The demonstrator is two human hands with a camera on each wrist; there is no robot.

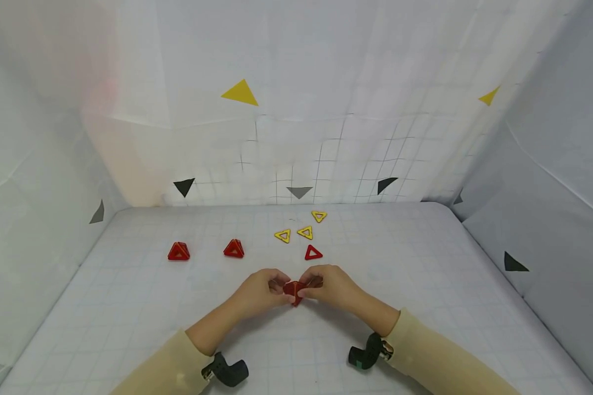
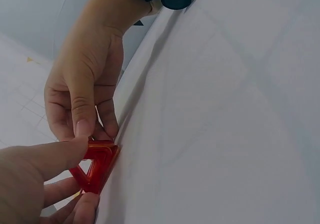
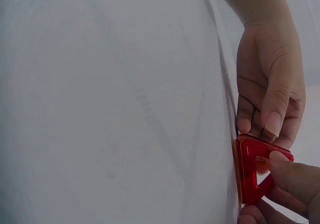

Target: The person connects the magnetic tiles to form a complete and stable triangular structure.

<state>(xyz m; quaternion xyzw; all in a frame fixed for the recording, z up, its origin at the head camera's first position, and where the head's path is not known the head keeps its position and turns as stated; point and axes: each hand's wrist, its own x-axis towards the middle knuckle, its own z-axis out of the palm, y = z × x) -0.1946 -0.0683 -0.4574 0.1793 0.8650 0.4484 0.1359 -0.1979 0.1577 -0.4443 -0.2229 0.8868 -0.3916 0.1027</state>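
Red triangular magnetic tiles (image 1: 294, 289), joined at their edges, are held between both hands near the middle of the table. My left hand (image 1: 262, 293) pinches them from the left, its thumb on the near side. From the right, my right hand (image 1: 333, 286) grips the same tiles with thumb and fingers. A triangular tile with an open centre (image 2: 102, 161) shows in the left wrist view. In the right wrist view, the right thumb lies across a red tile (image 3: 248, 159). Fingers hide part of the tiles' far side.
Two red pyramids (image 1: 179, 252) (image 1: 234, 248) stand on the table to the left. Beyond the hands lie a loose red triangle (image 1: 313, 252) and three yellow triangles (image 1: 305, 232). White walls (image 1: 326, 82) enclose the back and sides.
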